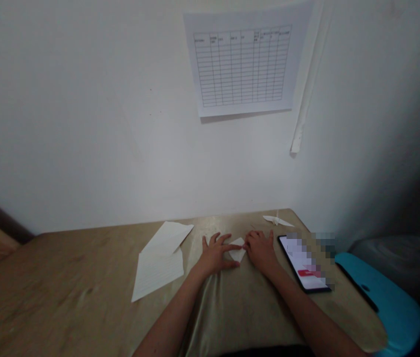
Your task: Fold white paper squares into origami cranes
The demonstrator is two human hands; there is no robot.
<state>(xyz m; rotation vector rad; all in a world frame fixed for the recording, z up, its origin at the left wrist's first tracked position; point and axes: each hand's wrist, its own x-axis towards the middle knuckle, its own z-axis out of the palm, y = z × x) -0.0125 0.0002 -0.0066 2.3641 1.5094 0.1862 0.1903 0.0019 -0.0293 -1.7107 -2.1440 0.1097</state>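
**Pressing a small folded paper flat on the bench**

Pressing down with both hands, we have a small folded paper pinned between them near the middle of the bench, close to its far edge and the wall. Our left hand lies flat with its fingers spread, the forefinger and thumb laid along the left side of the folded piece. Our right hand rests palm-down just to the right, its fingertips touching the paper's right corner. Neither hand is clenched around anything; each grip is released and simply bears on the sheet. The paper shows as a small white pointed shape, partly hidden beneath our fingers, so we cannot tell its exact folds.

Just to the left of our left hand lie two loose sheets of paper, overlapping and angled, apart from the hand. To the right of our right hand a phone lies face-up with its screen lit, near but not touching the wrist. Beyond it, by the far right corner, sits a finished paper crane. A turquoise chair stands beside the right end of the bench. On the wall above hangs a printed table sheet.
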